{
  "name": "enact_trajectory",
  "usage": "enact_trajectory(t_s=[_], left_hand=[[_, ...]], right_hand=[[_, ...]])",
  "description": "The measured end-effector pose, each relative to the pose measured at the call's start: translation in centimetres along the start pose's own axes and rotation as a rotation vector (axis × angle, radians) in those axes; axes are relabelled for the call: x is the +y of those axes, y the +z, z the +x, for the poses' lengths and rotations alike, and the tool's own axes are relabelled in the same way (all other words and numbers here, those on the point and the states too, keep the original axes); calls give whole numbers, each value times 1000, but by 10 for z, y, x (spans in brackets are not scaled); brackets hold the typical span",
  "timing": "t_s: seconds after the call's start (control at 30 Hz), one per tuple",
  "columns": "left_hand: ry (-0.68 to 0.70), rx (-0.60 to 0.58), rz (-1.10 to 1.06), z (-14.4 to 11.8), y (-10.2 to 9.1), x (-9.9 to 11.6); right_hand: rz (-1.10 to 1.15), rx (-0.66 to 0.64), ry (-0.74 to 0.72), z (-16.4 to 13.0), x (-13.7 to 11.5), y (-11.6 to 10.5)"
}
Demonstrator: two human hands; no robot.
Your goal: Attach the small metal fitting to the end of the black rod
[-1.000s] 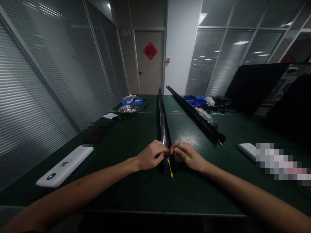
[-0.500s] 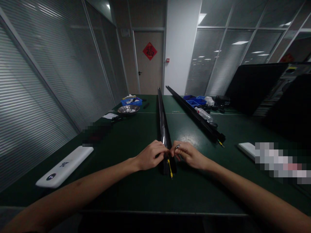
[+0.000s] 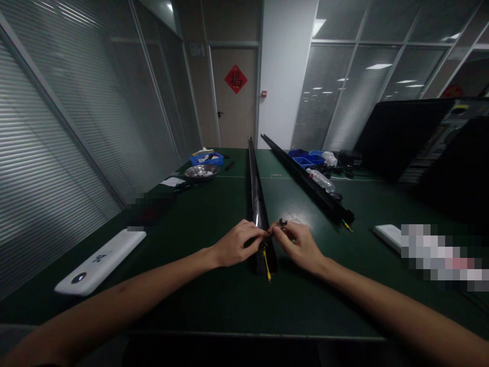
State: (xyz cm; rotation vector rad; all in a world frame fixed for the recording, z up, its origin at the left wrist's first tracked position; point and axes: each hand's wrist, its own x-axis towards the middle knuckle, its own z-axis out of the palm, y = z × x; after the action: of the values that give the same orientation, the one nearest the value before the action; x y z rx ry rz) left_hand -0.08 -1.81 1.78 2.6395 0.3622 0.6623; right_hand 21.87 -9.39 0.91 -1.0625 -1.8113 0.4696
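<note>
Both hands pinched at the near end of a long black rail (image 3: 256,204)

Left hand (image 3: 235,248) fingers closed on rail; right hand (image 3: 300,244) nipping a small dark part (image 3: 281,223); probably stiff, light, awkwardly long; best gripped near the yellow wire (image 3: 266,261).

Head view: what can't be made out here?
- Small dark part at right hand: too small and dim to identify.
- Left hand fingertips: their grip on the black rail is hidden.
- Things at both table edges: blurred out.
</note>
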Motion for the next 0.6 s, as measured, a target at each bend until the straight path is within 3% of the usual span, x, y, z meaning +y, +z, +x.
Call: enact_trajectory(t_s=[0.6], left_hand=[[-64, -78, -54, 4, 0, -7]], right_hand=[[-47, -5, -66, -5, 4, 5]])
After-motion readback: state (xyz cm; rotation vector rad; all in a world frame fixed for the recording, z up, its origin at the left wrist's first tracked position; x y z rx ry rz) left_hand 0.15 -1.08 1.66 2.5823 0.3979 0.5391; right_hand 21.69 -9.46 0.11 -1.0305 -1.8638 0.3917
